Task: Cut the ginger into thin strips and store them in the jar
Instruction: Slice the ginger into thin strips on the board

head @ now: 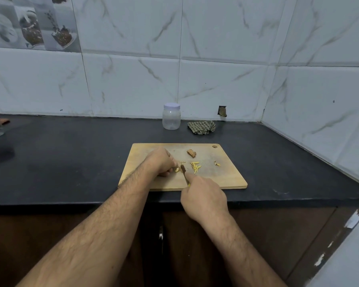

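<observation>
You are standing at a black stone countertop [71, 158], looking down at a pale rectangular wooden cutting board [226, 179] with a small hanging hole in its far right corner.

Your left hand [161, 162] is curled over a small piece of ginger [177, 169] near the middle of the board, fingers bent to pin it down. Your right hand [203, 195] is closed around the handle of a small knife [183, 172], index finger stretched along the top, the blade set against the ginger just beside your left fingertips.

By my judgement, the task is partly done. A small scatter of thin yellow ginger strips [195, 167] lies just right of the blade, and a few more bits [217, 163] lie nearer the board's right edge. A larger brown uncut ginger chunk [191, 153] waits toward the back of the board. So the slicing has a good way to go, and nothing has been stored.

The clear plastic jar with a pale lilac lid [171, 117] stands well behind the board against the marble-patterned wall tiles [226, 83]. Its lid is on and it looks empty. A crumpled green checked cloth [202, 127] sits just to its right.

No brand, label or readable writing shows on the jar, the knife or the board. The decorative tiles [32, 23] at upper left show pictures of food, not words.
</observation>
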Demonstrator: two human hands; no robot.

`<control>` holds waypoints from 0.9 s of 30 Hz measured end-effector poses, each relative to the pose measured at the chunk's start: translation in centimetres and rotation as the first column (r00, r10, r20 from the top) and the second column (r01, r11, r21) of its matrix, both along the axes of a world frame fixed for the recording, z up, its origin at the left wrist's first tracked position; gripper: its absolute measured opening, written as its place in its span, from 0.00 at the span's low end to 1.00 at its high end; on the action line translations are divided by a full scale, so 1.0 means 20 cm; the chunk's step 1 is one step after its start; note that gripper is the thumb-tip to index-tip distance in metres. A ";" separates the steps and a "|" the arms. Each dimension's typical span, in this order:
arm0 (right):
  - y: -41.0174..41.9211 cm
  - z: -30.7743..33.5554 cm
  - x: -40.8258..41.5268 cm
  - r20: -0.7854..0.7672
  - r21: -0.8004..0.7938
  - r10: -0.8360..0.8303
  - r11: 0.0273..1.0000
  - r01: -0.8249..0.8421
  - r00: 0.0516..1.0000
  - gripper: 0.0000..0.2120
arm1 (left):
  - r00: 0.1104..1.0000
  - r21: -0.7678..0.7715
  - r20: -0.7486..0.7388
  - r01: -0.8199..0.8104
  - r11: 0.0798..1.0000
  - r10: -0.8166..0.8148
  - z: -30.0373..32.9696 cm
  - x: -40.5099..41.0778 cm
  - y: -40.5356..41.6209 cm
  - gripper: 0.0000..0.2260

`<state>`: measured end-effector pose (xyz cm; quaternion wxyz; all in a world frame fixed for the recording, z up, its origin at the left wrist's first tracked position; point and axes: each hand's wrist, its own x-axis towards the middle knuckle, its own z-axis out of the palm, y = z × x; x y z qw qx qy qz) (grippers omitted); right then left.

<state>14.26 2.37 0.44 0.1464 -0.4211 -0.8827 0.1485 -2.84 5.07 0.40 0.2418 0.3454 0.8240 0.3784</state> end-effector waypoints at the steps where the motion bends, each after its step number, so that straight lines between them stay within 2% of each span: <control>1: 0.00 0.00 -0.01 0.009 0.000 0.004 1.000 -0.004 1.000 0.21 | 1.000 0.014 0.014 0.004 1.000 -0.004 0.00 0.00 -0.01 0.15; 5: 0.02 -0.01 -0.02 0.048 -0.012 -0.016 1.000 0.017 0.999 0.21 | 0.998 0.037 0.036 0.054 0.998 -0.055 0.01 -0.01 -0.05 0.11; 12: 0.08 0.01 0.00 0.076 -0.038 -0.052 0.998 0.055 0.996 0.25 | 0.984 -0.063 -0.078 0.156 0.986 -0.161 0.04 0.00 -0.06 0.07; 16: 0.07 0.00 0.00 0.064 -0.013 -0.011 1.000 0.012 0.998 0.23 | 0.983 -0.073 -0.125 0.125 0.989 -0.134 0.03 0.01 -0.03 0.06; 24: 0.07 0.01 0.00 0.080 0.005 0.025 1.000 -0.026 0.996 0.22 | 0.994 -0.005 -0.038 0.106 0.994 -0.106 0.03 0.00 -0.04 0.07; 27: 0.08 0.01 0.00 0.082 0.015 0.034 0.999 -0.035 0.996 0.23 | 0.995 0.001 -0.047 0.089 0.996 -0.089 0.01 0.00 -0.04 0.07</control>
